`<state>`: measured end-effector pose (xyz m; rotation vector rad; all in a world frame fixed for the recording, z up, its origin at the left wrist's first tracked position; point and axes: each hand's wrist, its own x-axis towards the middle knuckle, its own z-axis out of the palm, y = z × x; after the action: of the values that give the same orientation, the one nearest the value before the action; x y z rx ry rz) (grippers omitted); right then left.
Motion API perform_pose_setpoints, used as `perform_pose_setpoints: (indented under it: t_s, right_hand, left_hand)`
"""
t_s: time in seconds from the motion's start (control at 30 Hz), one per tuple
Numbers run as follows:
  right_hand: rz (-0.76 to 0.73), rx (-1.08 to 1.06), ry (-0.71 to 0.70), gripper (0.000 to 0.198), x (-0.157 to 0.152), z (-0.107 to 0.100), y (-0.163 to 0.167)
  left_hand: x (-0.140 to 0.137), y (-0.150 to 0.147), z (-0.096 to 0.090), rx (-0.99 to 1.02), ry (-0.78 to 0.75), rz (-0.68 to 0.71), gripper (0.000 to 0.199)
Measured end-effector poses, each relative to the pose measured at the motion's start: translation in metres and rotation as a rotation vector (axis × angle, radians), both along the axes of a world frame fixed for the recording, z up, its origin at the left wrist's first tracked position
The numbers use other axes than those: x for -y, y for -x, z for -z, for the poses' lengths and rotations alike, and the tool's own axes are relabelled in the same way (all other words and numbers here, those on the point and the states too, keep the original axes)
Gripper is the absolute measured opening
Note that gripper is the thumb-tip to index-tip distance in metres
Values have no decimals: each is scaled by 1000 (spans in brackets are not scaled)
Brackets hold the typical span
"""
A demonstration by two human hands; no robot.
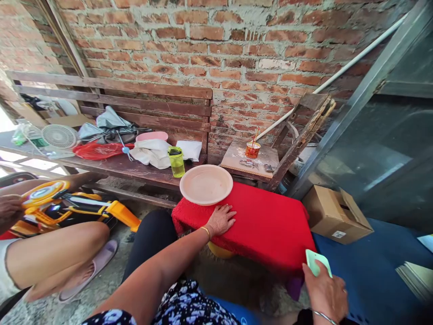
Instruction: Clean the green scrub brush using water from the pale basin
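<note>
My left hand (221,220) lies flat on the red cloth (267,221) that covers a low table, its fingers spread. Just beyond the fingertips stands a shallow pale pink basin (206,184), which looks bare inside. At the table's right front corner, my right hand (326,291) is closed around a light-green, flat, rounded rectangular thing (318,262). Its exact kind is not clear, and the fingers and palm cover its lower part.
A wooden bench (145,174) holds a green bottle (176,162), a fan (60,136), and bags. An opened cardboard box (338,214) rests on a blue surface (382,257) at right. Another person's leg (61,253) and a yellow-black toy vehicle (81,207) are at left.
</note>
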<state>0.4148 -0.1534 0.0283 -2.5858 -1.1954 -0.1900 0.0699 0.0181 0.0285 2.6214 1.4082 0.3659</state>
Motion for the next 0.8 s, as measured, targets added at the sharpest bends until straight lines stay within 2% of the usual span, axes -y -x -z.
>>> perform_pose_setpoints:
  t_s: [0.03,0.1,0.23,0.33,0.4,0.47,0.57,0.63,0.67,0.73,0.8]
  right_hand:
    - [3,-9,-25,59,0,2,-3]
    - [-149,-26,-78,57,-5,4,15]
    - [-615,-106,-138,47,-28,2,106]
    - [-799,-126,-87,40,-42,-5,153]
    - [-802,-100,-41,39,-45,-8,149]
    - [-712,-63,9,38,-42,-9,120]
    - [-435,22,76,41,-29,-7,54]
    - [-252,72,58,45,-21,-6,21]
    - [-210,87,18,47,-19,-6,15]
    - [-266,88,-105,49,-21,-6,23]
    - [-455,55,-210,46,-31,-6,57]
  left_hand:
    - [0,0,0,0,0,0,41]
    - [0,-1,0,0,1,-2,41]
    - [0,-1,1,-4,-4,-7,41]
    - [-1,-1,2,-4,-16,-17,40]
    - [-1,-1,2,0,-19,-18,39]
    - [-1,-1,2,5,-15,-15,40]
    - [-1,-1,2,8,-11,-14,40]
    - [-2,-2,2,12,-13,-12,40]
    - [-2,-2,3,15,-15,-11,39]
    - [-2,-2,3,23,-20,-11,39]
    - [-2,-2,3,30,-23,-11,39]
